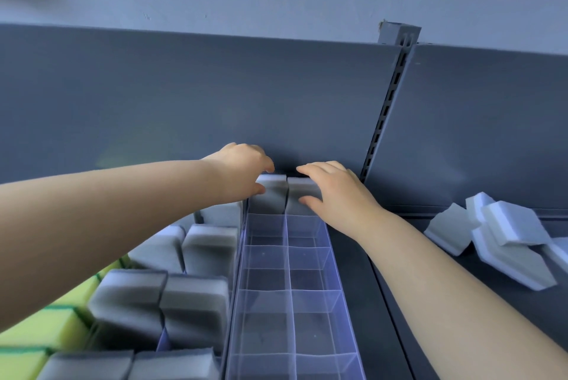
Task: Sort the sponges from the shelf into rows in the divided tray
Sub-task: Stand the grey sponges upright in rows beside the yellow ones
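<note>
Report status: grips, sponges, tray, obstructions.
Left grip holds left sponge, right grip holds right sponge, both in far row of divided tray. Rest of tray empty. Loose sponges lie on shelf, right. Nothing in the way.

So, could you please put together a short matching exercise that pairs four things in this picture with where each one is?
Things
1. left hand
2. right hand
3. white sponges
4. yellow sponges

Places
A. loose on the shelf, far right
B. gripping the left sponge in the tray's far row
C. lower left corner
D. gripping the right sponge in the tray's far row

Pairs: 1-B, 2-D, 3-A, 4-C
</note>
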Tool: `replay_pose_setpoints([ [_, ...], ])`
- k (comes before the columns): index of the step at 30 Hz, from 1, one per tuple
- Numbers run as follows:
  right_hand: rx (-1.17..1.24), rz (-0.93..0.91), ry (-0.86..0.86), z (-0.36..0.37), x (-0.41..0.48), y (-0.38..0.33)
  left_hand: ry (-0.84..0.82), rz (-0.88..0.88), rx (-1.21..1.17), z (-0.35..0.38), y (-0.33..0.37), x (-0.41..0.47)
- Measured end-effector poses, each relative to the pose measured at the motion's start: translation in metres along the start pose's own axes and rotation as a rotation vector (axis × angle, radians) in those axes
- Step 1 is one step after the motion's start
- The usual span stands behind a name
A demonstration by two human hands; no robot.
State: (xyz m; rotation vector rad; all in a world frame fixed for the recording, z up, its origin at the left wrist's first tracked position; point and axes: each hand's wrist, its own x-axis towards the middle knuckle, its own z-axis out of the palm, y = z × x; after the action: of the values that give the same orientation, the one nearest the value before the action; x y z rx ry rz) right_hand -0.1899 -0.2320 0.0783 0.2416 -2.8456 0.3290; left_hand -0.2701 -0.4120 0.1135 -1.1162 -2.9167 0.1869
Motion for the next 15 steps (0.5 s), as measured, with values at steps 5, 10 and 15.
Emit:
replay_pose_setpoints([
  [5, 0.047, -0.085, 0.031, -0.010, -0.003, -0.018, 0.110, 0.051, 0.118, -0.012, 0.009, -0.029],
  [10, 0.111, -0.179, 0.033, -0.032, -0.016, -0.060, 0.287, 0.095, 0.176, -0.030, 0.014, -0.082],
  [15, 0.293, -0.158, 0.095, -0.057, -0.058, -0.119, 0.299, 0.095, 0.130, -0.041, 0.003, -0.157],
])
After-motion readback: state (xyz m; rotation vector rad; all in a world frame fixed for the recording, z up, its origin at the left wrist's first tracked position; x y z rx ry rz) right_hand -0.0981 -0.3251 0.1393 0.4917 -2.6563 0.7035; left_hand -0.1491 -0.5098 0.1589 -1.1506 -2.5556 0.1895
